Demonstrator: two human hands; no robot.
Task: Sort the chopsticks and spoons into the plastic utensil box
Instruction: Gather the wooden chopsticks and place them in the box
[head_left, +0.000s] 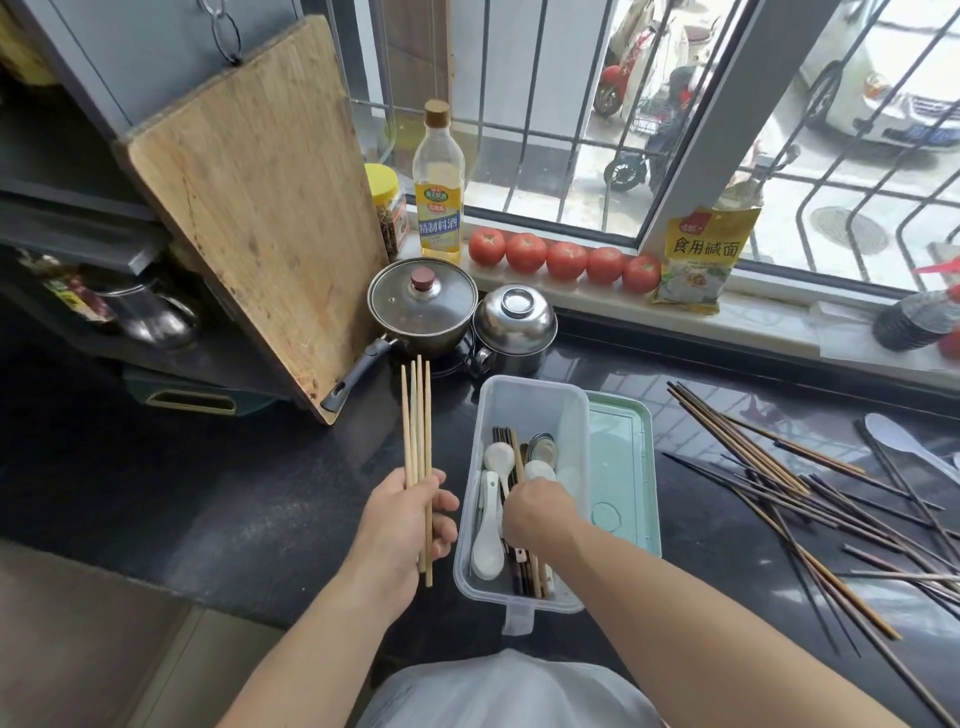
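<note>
A clear plastic utensil box (571, 415) stands on the dark counter in front of me, with white spoons (488, 551), a metal spoon and dark chopsticks inside. My left hand (400, 525) grips a bundle of several light wooden chopsticks (417, 415), held upright to the left of the box. My right hand (537, 512) reaches down into the box among the utensils; its fingers are hidden, so I cannot tell what they hold. A loose heap of dark chopsticks (810, 488) lies on the counter to the right, with a white spoon (904, 441) beside it.
The box's green lid (623, 467) lies against its right side. Behind stand a lidded pot (421, 306), a steel container (514, 325), a leaning cutting board (260, 208), a bottle (439, 192) and tomatoes (566, 260) on the sill.
</note>
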